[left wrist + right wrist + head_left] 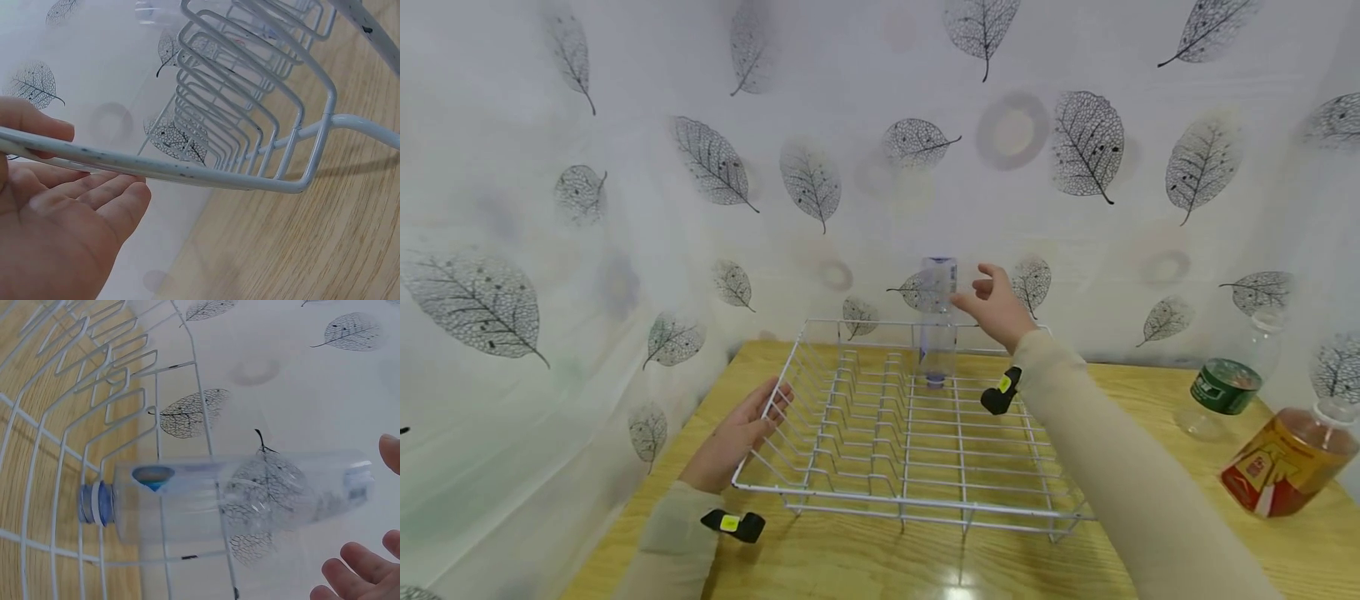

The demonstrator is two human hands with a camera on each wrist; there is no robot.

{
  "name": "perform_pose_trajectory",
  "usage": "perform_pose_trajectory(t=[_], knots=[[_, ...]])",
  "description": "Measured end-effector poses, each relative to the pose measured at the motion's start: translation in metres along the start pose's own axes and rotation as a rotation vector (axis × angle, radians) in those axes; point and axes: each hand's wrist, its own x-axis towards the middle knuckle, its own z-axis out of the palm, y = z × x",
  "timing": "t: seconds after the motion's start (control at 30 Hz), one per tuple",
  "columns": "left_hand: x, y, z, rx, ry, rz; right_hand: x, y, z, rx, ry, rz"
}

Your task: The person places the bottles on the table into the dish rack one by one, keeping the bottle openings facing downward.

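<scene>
A clear plastic bottle [937, 333] stands upside down at the back of a white wire dish rack [898, 502]. Its blue cap [97, 503] sits down among the rack's bottom wires. Just beyond the bottle's upturned base, my right hand [996, 307] is held with thumb and fingers spread; the right wrist view shows a gap between them and the bottle. My left hand [737, 437] lies against the rack's left side, fingers extended along the wires. In the left wrist view, the rack's rim wire [206, 175] crosses in front of the left hand's thumb and fingers.
At the table's right stand a clear bottle with a green label [1225, 387] and a bottle of reddish drink with a yellow and red label [1277, 467]. A leaf-printed white curtain [865, 75] hangs behind and left of the wooden table [850, 558].
</scene>
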Motion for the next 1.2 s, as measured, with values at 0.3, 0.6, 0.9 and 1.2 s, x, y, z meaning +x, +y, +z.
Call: perform_pose_trajectory(t=[0.3, 0.6, 0.9, 1.2], knots=[[-0.004, 0.001, -0.001, 0.002, 0.010, -0.006, -0.025, 0.004, -0.038, -0.067, -0.017, -0.055], [-0.004, 0.002, -0.003, 0.004, 0.017, -0.015, -0.065, 0.015, -0.080, -0.125, 0.052, -0.116], [-0.003, 0.000, -0.003, 0.009, 0.023, -0.016, -0.115, 0.029, -0.121, -0.278, 0.159, -0.118], [-0.001, 0.001, -0.002, 0.015, 0.020, -0.014, -0.166, 0.048, -0.150, -0.441, 0.364, -0.110]])
